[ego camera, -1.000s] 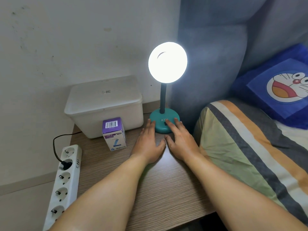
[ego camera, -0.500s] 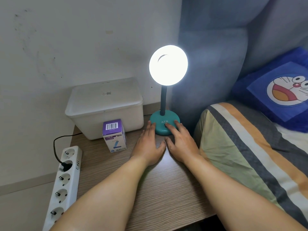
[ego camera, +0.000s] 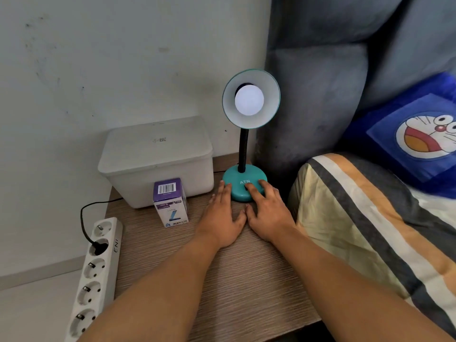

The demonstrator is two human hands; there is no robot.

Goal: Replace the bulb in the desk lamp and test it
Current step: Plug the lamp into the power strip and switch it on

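Note:
A teal desk lamp stands at the back of the wooden bedside table. Its round base carries a black flexible neck and a teal shade. A white round bulb sits in the shade and is dark. My left hand lies flat on the table, fingertips touching the base's left edge. My right hand rests with its fingers on the front of the base, over the switch. Neither hand holds anything. A purple and white bulb box stands upright to the left.
A white lidded plastic bin sits against the wall behind the bulb box. A white power strip with one black plug lies along the table's left edge. A padded grey headboard and striped bedding border the right side.
The lamp was lit in both earlier frames and is now off. My right fingers stay on the front of the base; my left hand has hardly moved.

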